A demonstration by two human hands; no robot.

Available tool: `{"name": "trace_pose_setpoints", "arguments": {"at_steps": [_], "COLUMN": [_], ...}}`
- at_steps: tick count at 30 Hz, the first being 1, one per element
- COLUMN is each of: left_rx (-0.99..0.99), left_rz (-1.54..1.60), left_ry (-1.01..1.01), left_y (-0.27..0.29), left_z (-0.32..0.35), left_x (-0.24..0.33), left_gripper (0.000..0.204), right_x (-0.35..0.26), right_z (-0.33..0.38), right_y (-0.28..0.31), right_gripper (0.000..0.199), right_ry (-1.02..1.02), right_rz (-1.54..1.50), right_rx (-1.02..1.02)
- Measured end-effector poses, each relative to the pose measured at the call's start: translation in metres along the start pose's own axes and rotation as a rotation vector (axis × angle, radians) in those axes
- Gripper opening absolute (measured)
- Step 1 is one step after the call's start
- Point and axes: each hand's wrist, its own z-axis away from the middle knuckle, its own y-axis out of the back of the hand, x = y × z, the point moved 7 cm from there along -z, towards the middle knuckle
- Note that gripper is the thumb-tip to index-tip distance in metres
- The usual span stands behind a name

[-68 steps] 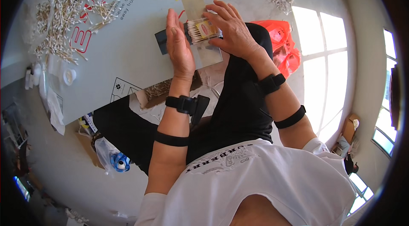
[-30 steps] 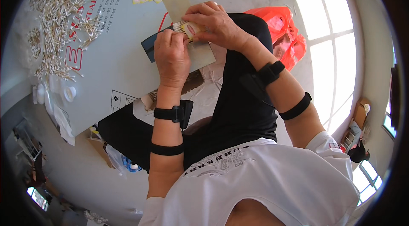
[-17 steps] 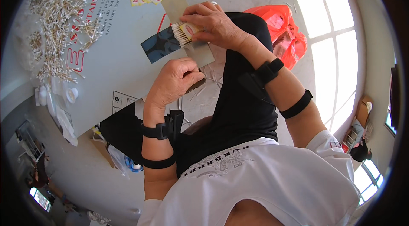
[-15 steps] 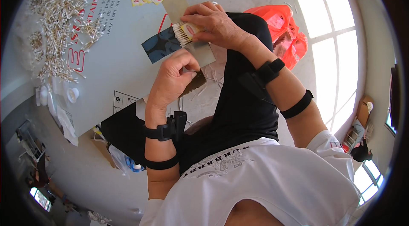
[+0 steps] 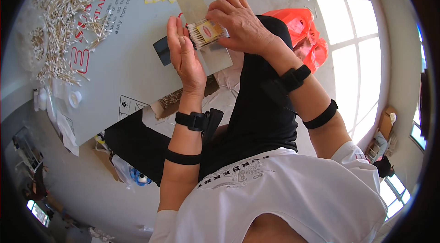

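The pack of cotton swabs [image 5: 200, 36] is held between the two hands at the right side of the grey table [image 5: 114, 78], with a yellow label card [image 5: 207, 30] showing on its upper face. The swab tips are pointed left, and what looks like clear film is seen at the right end.

The pack can be judged very light. The film is probably thin, slippery and easily creased, while the swabs are likely to be stiff along their length but loose among themselves — soft at the tips, and apt to slide out leftward if tipped. It is best taken by its far and near long edges, toward the wrapped right end, with only a mild squeeze so that the sticks are not bent.

That is roughly where the right hand [image 5: 242, 26] is placed: the pack is gripped between fingers curled over the far edge and a thumb at the near one, the forearm being angled in from the right. Nothing is gripped by the left hand [image 5: 187, 57] — it is opened flat, fingers straight and pointed far, the palm turned right toward the tips; whether they are touched cannot be told. A dark sheet [image 5: 160, 51] is partly covered by it.
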Motion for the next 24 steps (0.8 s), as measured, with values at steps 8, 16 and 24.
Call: {"name": "trace_pose_setpoints", "arguments": {"at_steps": [8, 16, 24], "left_rx": [-0.01, -0.044, 0.01], "left_rz": [0.024, -0.086, 0.024], "left_ry": [0.019, -0.019, 0.001], "left_y": [-0.005, -0.009, -0.014], "left_z": [0.0, -0.002, -0.002], "left_x": [-0.007, -0.012, -0.004], "left_gripper": [0.07, 0.07, 0.068], "right_x": [0.004, 0.005, 0.004], "right_z": [-0.01, -0.009, -0.01], "right_y": [-0.009, -0.01, -0.01], "right_gripper": [0.054, 0.055, 0.054], "right_ry": [0.05, 0.058, 0.065], "right_rz": [0.036, 0.037, 0.009], "right_rx": [-0.117, -0.093, -0.118]}}
